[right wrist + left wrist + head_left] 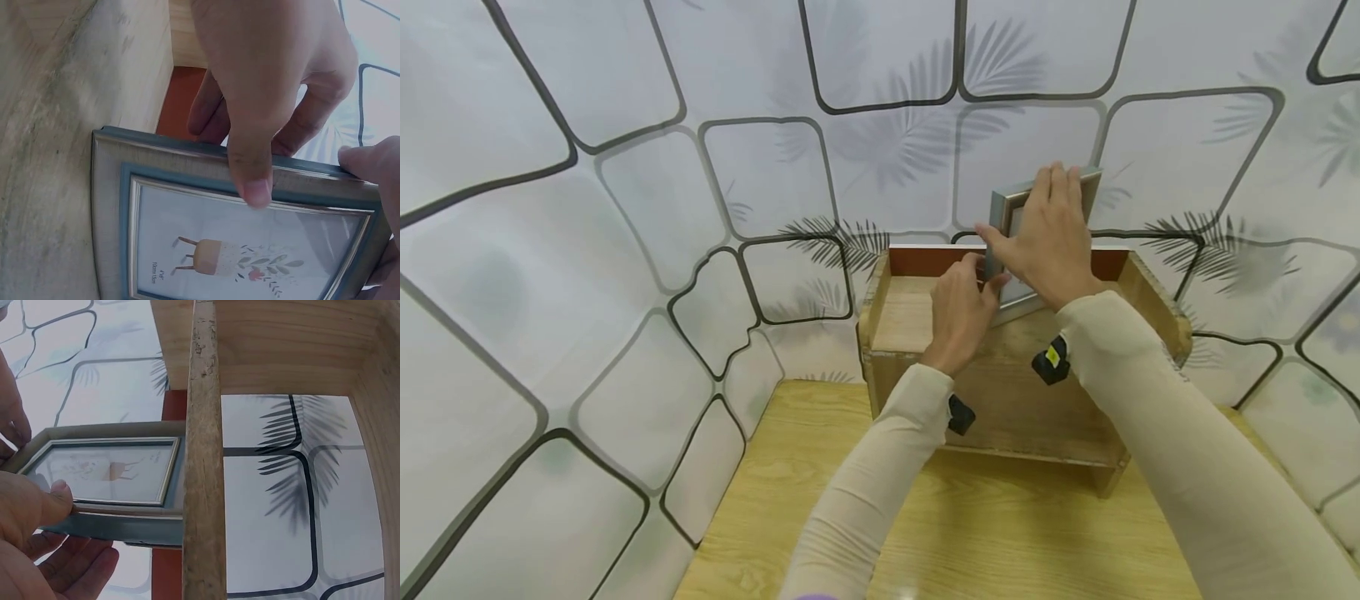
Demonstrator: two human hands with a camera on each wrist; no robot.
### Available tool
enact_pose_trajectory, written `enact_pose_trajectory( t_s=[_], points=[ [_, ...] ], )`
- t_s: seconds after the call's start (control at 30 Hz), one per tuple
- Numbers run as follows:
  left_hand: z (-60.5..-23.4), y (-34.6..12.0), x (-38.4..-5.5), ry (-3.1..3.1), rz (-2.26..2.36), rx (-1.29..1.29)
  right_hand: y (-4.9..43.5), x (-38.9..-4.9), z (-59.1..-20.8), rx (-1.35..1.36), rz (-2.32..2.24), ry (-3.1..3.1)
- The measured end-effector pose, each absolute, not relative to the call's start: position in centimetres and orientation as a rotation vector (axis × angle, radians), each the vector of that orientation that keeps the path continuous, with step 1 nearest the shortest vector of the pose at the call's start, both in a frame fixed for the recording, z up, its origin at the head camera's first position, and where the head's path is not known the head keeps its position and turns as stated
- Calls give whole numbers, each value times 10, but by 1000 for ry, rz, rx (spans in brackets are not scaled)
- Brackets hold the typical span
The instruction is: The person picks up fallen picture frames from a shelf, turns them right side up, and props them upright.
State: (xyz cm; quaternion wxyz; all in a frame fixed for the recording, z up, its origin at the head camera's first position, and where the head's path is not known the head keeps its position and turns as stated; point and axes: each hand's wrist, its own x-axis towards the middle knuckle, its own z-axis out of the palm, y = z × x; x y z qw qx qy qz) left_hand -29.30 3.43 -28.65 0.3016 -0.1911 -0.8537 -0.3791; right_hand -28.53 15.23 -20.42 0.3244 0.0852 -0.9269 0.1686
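Observation:
A picture frame (pixel 1017 290) with silver-grey and blue moulding stands tilted on top of a small wooden shelf unit (pixel 910 317). My left hand (pixel 958 312) grips its left side, the thumb on the front face and the fingers behind. Higher up, my right hand (pixel 1048 237) holds the upper part, its thumb at the left edge and fingers over the top. In the right wrist view the frame's print (pixel 212 256) shows a vase on legs with leaves and flowers. The left wrist view shows the left hand's thumb (pixel 57 499) against the front.
The shelf unit has raised side boards and a reddish-brown back strip (pixel 917 262). It stands on a yellow wood-grain table (pixel 820 467). Patterned wall covering (pixel 760 183) with dark outlines and leaf prints rises behind and to the left.

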Motion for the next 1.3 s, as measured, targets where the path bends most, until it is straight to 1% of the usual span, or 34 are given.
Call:
enact_pose_trajectory(
  t_s=[0.33, 0.77, 1.0, 1.3],
  points=[
    [-287, 39, -289, -2236, -930, -511, 154, -284, -205, 268, 595, -2437],
    [-289, 45, -287, -2206, -910, -507, 160, -278, -196, 278, 604, -2496],
    [-290, 51, -286, -2205, -928, -491, 167, -276, -193, 342, 666, -2486],
    [-292, 51, -281, -2173, -975, -588, 180, -277, -191, 413, 663, -2500]
  ],
)
